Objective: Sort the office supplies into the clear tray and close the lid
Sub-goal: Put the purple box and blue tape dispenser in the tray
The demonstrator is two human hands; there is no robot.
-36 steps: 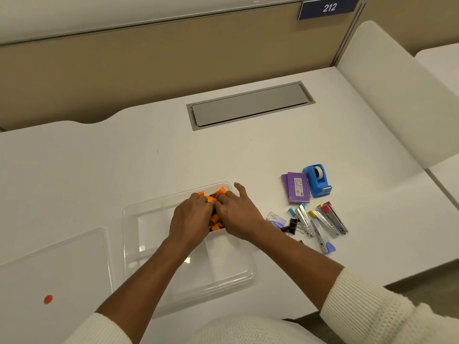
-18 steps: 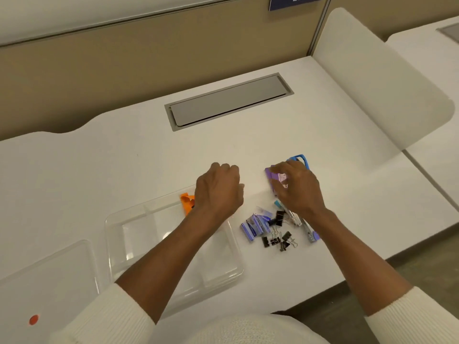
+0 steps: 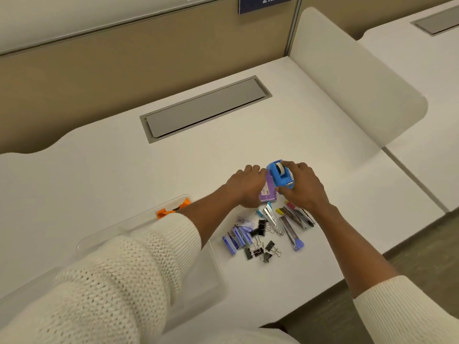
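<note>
While my right hand (image 3: 304, 188) wraps its fingers around the blue tape dispenser (image 3: 280, 175), that dispenser sits lifted and tilted over the far end of the purple box (image 3: 268, 192), with thumb on the near side and fingers curled over the far side. My left hand (image 3: 246, 186) is curled down onto the left edge of the same purple box, fingers bent over it; I cannot tell whether it truly pinches the box or only rests against it.

Just nearer to me lie the staplers (image 3: 289, 220), a row of chrome bodies with yellow, pink and blue ends, fanned out on the white desk (image 3: 124, 175). Beside them to the left is a loose heap of black binder clips (image 3: 262, 244) and a few small blue staple boxes (image 3: 236, 240), touching one another.

Further left is the clear tray (image 3: 173, 202), mostly hidden under my cream knitted sleeve (image 3: 129, 274); in its far right compartment I can see orange items (image 3: 172, 209), too covered to name. At the far left edge a clear sheet shows faintly, likely the lid (image 3: 22, 284), lying flat on the desk apart from the tray.

Beyond the supplies a grey cable hatch (image 3: 206, 109) is set into the desk, and a white divider panel (image 3: 352, 78) stands on the right.
</note>
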